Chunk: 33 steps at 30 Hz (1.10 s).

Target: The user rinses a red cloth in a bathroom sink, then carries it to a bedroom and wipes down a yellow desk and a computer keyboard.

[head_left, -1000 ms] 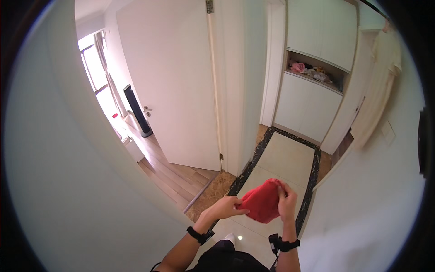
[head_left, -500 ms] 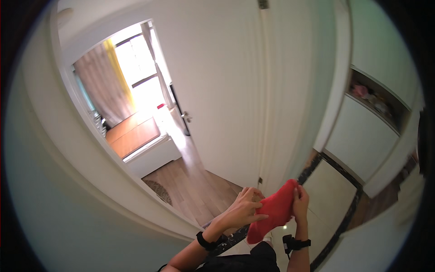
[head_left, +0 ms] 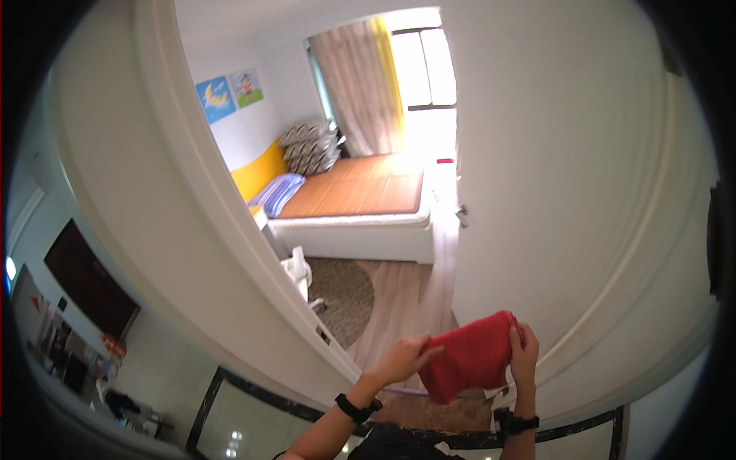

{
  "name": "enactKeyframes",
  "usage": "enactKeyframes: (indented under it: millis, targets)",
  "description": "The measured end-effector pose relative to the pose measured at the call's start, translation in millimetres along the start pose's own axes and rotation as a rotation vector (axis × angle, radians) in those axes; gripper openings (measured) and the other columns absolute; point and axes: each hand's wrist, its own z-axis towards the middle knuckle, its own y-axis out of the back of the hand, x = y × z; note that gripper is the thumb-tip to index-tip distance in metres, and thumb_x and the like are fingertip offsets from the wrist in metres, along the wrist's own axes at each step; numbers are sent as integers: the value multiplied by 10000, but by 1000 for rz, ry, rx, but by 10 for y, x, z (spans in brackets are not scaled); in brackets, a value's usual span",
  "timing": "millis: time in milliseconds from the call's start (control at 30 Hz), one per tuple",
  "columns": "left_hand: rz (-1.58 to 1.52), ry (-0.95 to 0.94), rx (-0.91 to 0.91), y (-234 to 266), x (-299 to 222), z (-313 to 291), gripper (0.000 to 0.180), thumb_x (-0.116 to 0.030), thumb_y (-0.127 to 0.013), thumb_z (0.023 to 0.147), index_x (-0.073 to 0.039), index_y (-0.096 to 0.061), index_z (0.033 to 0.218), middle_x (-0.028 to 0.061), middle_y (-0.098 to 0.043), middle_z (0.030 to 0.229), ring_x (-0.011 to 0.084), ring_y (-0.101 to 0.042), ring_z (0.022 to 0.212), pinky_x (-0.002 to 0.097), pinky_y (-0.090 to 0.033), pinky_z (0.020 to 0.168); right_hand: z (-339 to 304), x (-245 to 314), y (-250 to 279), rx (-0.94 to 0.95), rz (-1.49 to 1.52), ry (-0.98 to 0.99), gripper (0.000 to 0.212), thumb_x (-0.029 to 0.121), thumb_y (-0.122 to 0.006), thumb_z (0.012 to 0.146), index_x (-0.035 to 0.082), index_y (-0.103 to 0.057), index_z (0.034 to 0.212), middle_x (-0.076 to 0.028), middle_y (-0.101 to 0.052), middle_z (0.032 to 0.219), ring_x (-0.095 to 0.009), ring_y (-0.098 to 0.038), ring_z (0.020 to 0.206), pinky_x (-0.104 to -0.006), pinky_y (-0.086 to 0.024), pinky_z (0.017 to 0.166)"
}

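Bright bedroom with white walls [head_left: 285,84] at upper middle of the frame, seen across a brown marble threshold strip [head_left: 437,412] near the bottom. Held up at lower middle, in front of that strip: a soft red fabric piece [head_left: 469,359], exact kind not clear. Pinched at its left edge by the bare left hand [head_left: 404,360], thumb over the front; grasped at its upper right corner by the bare right hand [head_left: 525,354], some fingertips hidden. Fairly straight along the top, loose below. Likeliest trouble, by judgement: a corner lost from so light a pinch, then a drop to the floor. Possible too: loose cloth snagged on the black strap wristband [head_left: 517,422] at lower right, or footing masked by the fabric, hence a stumble. Farther out, at right, a white panel door [head_left: 552,192] and, at left, a white door frame [head_left: 230,238]: risk of a bumped elbow from too wide a turn. Beyond, left of centre, a grey-brown round rug [head_left: 341,299] and a white plastic chair [head_left: 297,268]: possible catches underfoot.
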Motion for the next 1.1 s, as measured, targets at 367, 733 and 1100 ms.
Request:
enactKeyframes:
  millis: [367, 733, 1100]
  targets:
    - [-659, 410, 186, -290, 877, 868, 600, -443, -739, 822, 23, -614, 1179, 97, -686, 1055, 153, -626, 968, 301, -484, 875, 1570, -489, -817, 267, -242, 67, 278, 229, -554, 961, -24, -634, 1042, -204, -672, 838, -253, -649, 746, -334, -501, 716]
    - [-1264, 376, 85, -91, 1955, 2400, 484, -139, -767, 809, 29, -570, 1218, 78, -663, 1119, 158, -626, 1005, 322, -494, 915, 3525, -620, -1631, 456, -225, -22, 249, 219, -573, 961, 5, -636, 1070, -139, -681, 825, -232, -662, 748, -339, -502, 695]
    - [-1509, 638, -426, 534, 2947, 3355, 220, -146, -687, 885, -38, -603, 1058, 68, -661, 1006, 188, -655, 953, 323, -549, 811, 3318, -3801, -2058, 873, 15, -383, 568, 520, -408, 996, 58, -477, 1320, -111, -614, 1193, -257, -612, 1076, -419, -495, 926]
